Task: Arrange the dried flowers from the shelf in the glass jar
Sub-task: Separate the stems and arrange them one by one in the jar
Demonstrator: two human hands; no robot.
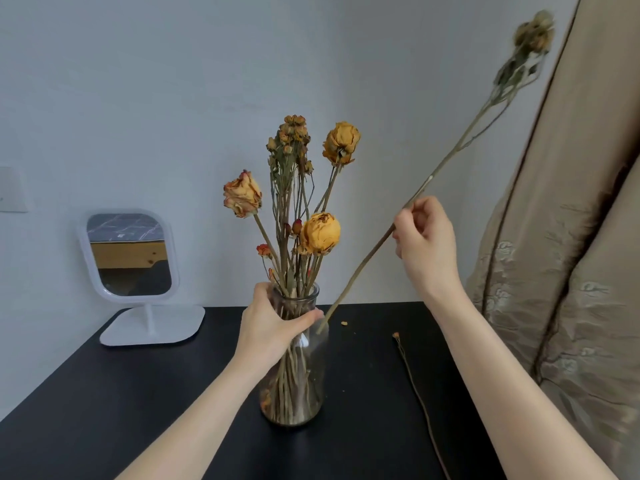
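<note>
Dried flowers (318, 233) with yellow-orange rose heads and small brown buds stand upright in a clear, narrow-necked glass jar (294, 393), which rests near the middle of a black table (138, 410); their stems fill the jar to its base. The left hand (273, 323) grips the jar just below the rim, fingers and thumb wrapped round the neck. The right hand (426, 240), raised to the right of the bouquet, pinches a single long dried stem (360, 268) between curled fingertips. This stem is tilted: its blurred, faded bloom (533, 32) sits high at the upper right, and its cut end lies outside the jar, just beside the left fingertips at the jar's shoulder; whether it touches the glass cannot be told. The two hands are apart. A thin bare twig (415, 386) and a small orange crumb (343, 323) lie on the table to the jar's right. A white-framed standing mirror (128, 254) occupies the table's far left corner, and a beige embroidered curtain (571, 237) hangs at the right.
</note>
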